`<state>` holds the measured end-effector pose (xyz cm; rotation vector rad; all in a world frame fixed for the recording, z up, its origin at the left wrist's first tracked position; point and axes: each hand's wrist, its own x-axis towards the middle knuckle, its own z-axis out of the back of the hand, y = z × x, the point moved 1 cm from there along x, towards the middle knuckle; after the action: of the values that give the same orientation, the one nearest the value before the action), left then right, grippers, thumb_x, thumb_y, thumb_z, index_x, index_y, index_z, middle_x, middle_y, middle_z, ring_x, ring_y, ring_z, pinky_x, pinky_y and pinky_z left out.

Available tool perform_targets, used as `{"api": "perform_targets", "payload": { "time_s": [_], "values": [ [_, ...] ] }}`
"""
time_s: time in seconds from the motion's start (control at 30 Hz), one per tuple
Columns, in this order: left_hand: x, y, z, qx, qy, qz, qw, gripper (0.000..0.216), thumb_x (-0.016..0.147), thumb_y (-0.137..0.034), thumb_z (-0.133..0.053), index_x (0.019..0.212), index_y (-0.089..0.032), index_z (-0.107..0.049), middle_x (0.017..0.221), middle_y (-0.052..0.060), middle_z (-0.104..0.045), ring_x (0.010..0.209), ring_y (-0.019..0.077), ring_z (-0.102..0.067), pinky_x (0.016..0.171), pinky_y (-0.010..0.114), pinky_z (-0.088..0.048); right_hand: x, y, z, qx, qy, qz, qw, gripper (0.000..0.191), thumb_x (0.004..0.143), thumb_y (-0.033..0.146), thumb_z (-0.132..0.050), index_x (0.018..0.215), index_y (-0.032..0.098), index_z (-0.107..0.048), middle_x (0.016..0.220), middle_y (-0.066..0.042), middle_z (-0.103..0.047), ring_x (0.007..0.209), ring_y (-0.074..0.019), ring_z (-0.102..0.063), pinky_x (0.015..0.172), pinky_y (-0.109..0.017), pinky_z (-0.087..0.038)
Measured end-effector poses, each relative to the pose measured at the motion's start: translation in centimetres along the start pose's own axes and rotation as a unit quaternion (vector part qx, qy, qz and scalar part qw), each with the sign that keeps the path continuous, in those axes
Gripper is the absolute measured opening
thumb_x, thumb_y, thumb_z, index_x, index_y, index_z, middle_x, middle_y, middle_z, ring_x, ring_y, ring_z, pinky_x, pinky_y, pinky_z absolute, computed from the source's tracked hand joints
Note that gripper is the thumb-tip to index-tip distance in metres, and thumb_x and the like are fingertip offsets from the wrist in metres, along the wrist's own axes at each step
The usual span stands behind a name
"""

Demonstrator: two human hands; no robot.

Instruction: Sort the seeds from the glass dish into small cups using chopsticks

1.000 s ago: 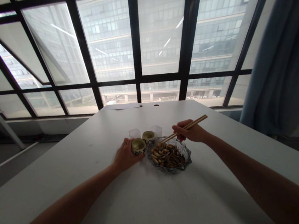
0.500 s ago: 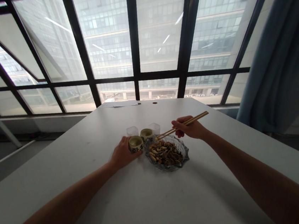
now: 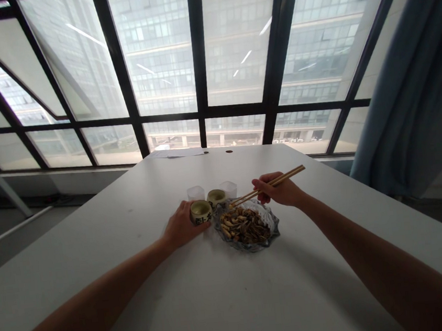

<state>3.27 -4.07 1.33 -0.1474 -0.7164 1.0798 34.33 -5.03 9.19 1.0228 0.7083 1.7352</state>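
My left hand (image 3: 180,226) is wrapped around a small green-glazed cup (image 3: 202,218) with dark characters on its side, standing on the table. A second cup (image 3: 217,195) of the same kind stands just behind it. In my right hand (image 3: 276,188) is a pair of chopsticks (image 3: 281,177), slanting down to the left. Their tips are over the back left rim of a clear glass bowl (image 3: 274,232), close to the second cup. Brown and yellowish dried pieces (image 3: 245,226) lie in the bowl; whether the tips hold one I cannot tell.
Two clear plastic cups (image 3: 196,193) stand behind the green ones. White papers (image 3: 176,153) lie at the far edge of the white table (image 3: 235,301), near two dark round spots. Beyond are windows, with a blue curtain (image 3: 397,78) at the right.
My right hand and the chopsticks have shifted slightly left. The yellowish bit seen at the tips earlier is less distinct now. My left hand stays on the cup.
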Motion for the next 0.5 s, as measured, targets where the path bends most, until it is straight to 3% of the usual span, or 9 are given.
{"api": "perform_targets", "payload": {
  "time_s": [0.5],
  "values": [
    [0.09,0.31,-0.21,-0.005,-0.014,-0.015,1.0,0.061,0.072,-0.047,-0.075,0.124,-0.021,-0.056,0.119,0.012,-0.062,0.107,0.0303,-0.064,0.091,0.041,-0.053,-0.02,-0.01,-0.05,0.011,0.0,0.001,1.0,0.063,0.07,0.077,-0.067,0.068,0.014,-0.067,0.055,-0.008,-0.068,0.044,-0.0143,-0.062,0.039,-0.021,-0.048]
  ]
}}
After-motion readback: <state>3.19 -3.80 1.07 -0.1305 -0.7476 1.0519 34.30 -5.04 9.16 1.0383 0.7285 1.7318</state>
